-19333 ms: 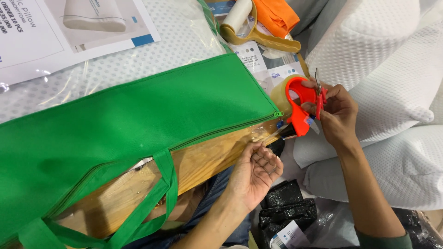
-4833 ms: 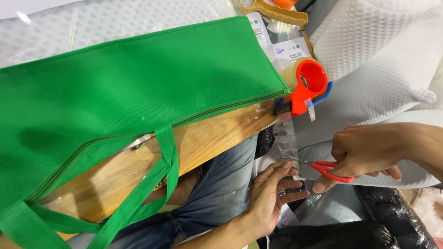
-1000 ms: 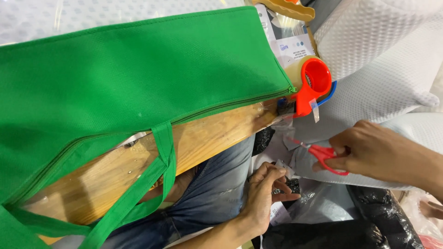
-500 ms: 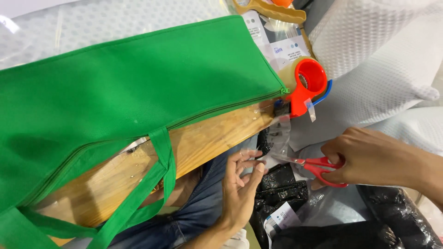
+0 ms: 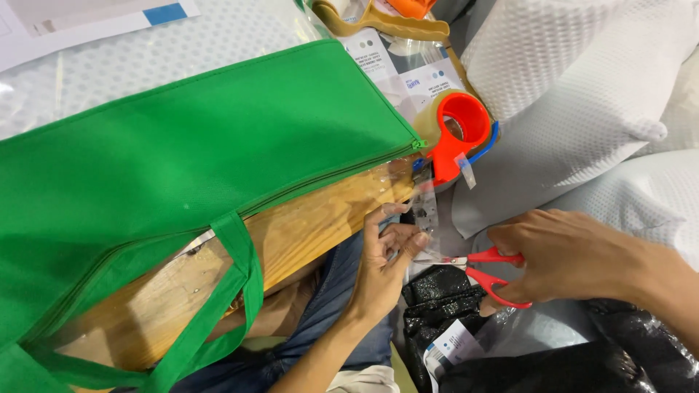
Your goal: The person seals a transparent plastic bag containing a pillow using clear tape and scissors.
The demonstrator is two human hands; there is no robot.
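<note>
left hand [image 5: 386, 251] pinches a strip of clear tape [image 5: 426, 211] btwn thumb & fingers, just below the wooden table edge [image 5: 313, 225]; strip runs up toward the orange tape dispenser [image 5: 455, 135] at the table corner. right hand [image 5: 564, 255] is closed round the red scissors [image 5: 488, 271], fingers thru the handles, blades pointing at the tape near the left fingers. green zip bag [image 5: 189, 153] lies flat on the table. white pillows [image 5: 582, 87] on the right.
</note>
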